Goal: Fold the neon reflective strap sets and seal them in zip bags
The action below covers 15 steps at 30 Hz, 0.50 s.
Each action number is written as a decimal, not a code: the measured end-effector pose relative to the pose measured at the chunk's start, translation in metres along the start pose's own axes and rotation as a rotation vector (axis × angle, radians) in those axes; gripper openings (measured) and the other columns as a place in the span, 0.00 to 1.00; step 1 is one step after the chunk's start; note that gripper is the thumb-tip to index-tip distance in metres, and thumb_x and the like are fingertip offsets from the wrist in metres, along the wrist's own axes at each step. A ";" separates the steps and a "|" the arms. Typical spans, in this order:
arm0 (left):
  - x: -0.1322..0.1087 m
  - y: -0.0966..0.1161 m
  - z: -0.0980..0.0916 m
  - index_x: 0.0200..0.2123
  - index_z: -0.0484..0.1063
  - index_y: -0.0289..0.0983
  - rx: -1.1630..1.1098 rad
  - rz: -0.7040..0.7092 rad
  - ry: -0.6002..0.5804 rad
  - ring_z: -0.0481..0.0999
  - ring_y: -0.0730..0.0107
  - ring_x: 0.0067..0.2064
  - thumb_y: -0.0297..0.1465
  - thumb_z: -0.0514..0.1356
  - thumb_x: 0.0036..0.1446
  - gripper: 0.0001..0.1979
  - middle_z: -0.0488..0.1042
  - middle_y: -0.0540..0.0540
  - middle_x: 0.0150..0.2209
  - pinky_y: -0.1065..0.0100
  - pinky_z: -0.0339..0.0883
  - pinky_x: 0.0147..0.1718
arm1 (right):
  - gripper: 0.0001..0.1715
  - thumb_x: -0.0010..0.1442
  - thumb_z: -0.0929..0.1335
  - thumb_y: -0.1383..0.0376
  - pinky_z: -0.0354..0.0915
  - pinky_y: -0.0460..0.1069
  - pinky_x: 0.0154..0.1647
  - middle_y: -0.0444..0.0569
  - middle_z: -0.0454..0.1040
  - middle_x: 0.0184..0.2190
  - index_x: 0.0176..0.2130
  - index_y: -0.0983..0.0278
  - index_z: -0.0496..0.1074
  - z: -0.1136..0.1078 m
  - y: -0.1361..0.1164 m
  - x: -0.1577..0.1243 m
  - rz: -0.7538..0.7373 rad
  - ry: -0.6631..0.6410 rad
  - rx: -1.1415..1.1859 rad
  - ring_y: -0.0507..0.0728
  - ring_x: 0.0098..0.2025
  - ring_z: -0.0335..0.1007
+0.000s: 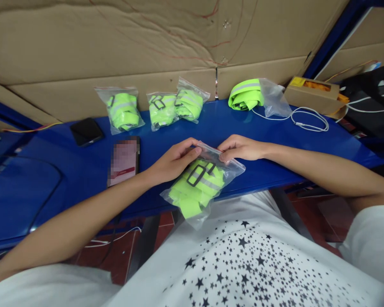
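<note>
A clear zip bag (233,170) at the table's front edge holds a folded neon-yellow reflective strap (192,189) with a grey stripe and a black buckle. My left hand (179,160) pinches the left end of the bag's zip edge between thumb and fingers. Farther right along that edge, my right hand (238,148) grips the plastic with its fingers closed. The bag's lower end hangs over the table edge towards my shirt. Whether the zip is sealed I cannot tell.
Against the cardboard wall stand several bagged yellow straps (124,111). Another strap roll (246,94) lies beside a clear bag (277,100). A black phone (87,131) and a lit phone (124,160) are at left. A white cable (310,119) and cardboard box (313,96) sit right.
</note>
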<state>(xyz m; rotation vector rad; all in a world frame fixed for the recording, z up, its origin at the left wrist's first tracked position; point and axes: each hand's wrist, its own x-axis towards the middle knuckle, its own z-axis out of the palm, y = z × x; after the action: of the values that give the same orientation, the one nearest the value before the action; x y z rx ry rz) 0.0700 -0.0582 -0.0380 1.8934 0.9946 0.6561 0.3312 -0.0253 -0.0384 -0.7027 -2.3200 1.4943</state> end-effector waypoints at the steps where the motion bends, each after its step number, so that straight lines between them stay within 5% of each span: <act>1: 0.000 0.000 -0.001 0.50 0.77 0.38 0.042 0.019 0.018 0.78 0.63 0.41 0.50 0.56 0.69 0.22 0.81 0.46 0.43 0.69 0.69 0.39 | 0.17 0.64 0.68 0.60 0.56 0.43 0.27 0.42 0.70 0.23 0.27 0.68 0.73 0.000 0.000 0.000 -0.026 0.004 -0.042 0.48 0.26 0.62; 10: 0.000 0.001 -0.003 0.58 0.76 0.39 0.107 0.073 -0.061 0.78 0.59 0.55 0.47 0.53 0.72 0.24 0.80 0.44 0.55 0.66 0.68 0.55 | 0.20 0.70 0.66 0.60 0.53 0.43 0.28 0.40 0.67 0.22 0.28 0.68 0.73 0.005 0.006 0.002 -0.193 0.110 -0.269 0.46 0.25 0.59; 15: 0.000 0.000 -0.001 0.53 0.76 0.39 0.072 0.033 0.048 0.76 0.67 0.35 0.49 0.58 0.68 0.23 0.80 0.46 0.38 0.70 0.68 0.33 | 0.22 0.71 0.65 0.58 0.54 0.43 0.28 0.41 0.68 0.23 0.29 0.67 0.74 0.002 0.005 0.001 -0.194 0.099 -0.293 0.47 0.25 0.60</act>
<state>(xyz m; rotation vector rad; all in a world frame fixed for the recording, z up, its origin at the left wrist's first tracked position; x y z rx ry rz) 0.0692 -0.0579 -0.0380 1.9688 1.0316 0.6965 0.3308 -0.0249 -0.0440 -0.5854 -2.4744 1.0268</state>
